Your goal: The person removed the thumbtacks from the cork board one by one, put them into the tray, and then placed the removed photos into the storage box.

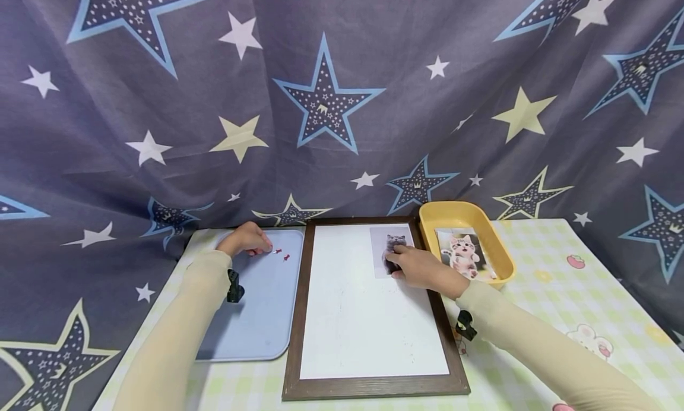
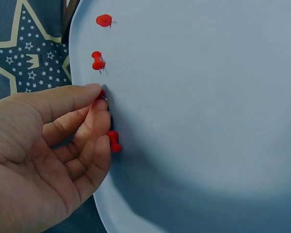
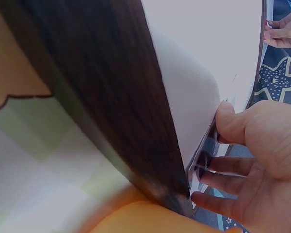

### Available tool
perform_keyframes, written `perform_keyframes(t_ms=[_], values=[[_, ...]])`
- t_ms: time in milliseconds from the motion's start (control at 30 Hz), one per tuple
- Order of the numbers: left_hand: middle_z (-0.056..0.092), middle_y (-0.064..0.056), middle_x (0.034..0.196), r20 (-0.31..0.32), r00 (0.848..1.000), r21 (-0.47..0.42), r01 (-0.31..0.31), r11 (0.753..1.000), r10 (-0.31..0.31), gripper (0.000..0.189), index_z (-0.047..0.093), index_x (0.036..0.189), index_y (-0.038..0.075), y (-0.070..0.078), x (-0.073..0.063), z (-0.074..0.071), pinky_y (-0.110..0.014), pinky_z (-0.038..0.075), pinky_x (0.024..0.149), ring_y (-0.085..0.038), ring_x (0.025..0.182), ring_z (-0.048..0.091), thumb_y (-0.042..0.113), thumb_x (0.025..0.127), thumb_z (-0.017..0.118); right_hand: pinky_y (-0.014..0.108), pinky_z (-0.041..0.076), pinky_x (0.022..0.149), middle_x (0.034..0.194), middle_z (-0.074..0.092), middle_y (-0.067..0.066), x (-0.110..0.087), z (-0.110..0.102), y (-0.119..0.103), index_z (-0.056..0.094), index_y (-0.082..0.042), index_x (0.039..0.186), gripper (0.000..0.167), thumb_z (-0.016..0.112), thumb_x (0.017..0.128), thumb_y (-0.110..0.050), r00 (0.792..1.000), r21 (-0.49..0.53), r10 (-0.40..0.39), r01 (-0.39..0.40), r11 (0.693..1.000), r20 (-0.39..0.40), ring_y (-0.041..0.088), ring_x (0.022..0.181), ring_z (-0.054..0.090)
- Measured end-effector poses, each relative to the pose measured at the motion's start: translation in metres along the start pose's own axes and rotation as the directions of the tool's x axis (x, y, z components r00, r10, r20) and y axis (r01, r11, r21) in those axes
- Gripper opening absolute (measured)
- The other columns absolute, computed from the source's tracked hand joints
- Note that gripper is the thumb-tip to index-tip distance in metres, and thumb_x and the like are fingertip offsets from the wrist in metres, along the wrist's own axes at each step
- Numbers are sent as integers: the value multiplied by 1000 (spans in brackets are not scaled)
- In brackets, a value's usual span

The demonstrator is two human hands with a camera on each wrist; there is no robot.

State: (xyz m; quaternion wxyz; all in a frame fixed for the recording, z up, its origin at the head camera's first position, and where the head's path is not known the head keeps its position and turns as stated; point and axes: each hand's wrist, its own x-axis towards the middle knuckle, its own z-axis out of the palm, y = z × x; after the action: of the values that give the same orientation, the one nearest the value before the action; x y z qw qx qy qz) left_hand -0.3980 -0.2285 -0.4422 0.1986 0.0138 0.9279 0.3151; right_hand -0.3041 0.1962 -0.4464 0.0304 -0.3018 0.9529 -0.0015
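Note:
In the left wrist view, the thumb and index finger of my left hand [image 2: 63, 141] pinch a red push pin [image 2: 101, 94], mostly covered by the fingertips. More red push pins [image 2: 98, 61] lie around it on the light blue tray [image 1: 251, 328], one beside the lower fingers. To the right, a white board [image 1: 369, 334] in a dark brown frame lies on the table. A grey cat photo [image 1: 379, 250] lies near the board's upper right corner. My right hand [image 1: 422, 267] rests on this photo, its fingertips touching the surface and its fingers spread and fairly straight.
A yellow basket [image 1: 499, 247] stands against the board's right side, with a kitten photo [image 1: 464, 253] in it. Under everything is a green checked tablecloth [image 1: 556, 286]. A dark curtain with stars [image 1: 369, 173] hangs behind the table.

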Motion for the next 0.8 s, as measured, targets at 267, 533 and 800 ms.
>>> perform_keyframes(t_ms=[267,533,800], values=[[62,4,65,-6,1000,-14,17,1000,-17,15,76,96,-4,0,1,1,-22,51,58,-8,60,55,7,87,76,52,58,93,142,56,28,0,0,0,60,-6,140,46,68,99,-24,1000,10,12,-12,1000,9,44,126,60],[61,4,62,-19,999,-21,28,999,-28,13,76,93,-3,-1,3,3,-22,50,56,-9,58,55,8,86,78,52,58,92,141,57,28,-1,0,-1,60,-6,140,46,68,98,-24,1000,1,-2,2,1000,-3,44,124,61],[62,4,63,-23,1000,-16,12,1000,-13,15,78,93,-3,0,2,4,-24,51,58,-8,58,55,9,85,78,52,58,92,143,56,28,0,0,0,59,-7,141,47,68,99,-25,1000,1,10,-10,1000,14,44,127,59]])
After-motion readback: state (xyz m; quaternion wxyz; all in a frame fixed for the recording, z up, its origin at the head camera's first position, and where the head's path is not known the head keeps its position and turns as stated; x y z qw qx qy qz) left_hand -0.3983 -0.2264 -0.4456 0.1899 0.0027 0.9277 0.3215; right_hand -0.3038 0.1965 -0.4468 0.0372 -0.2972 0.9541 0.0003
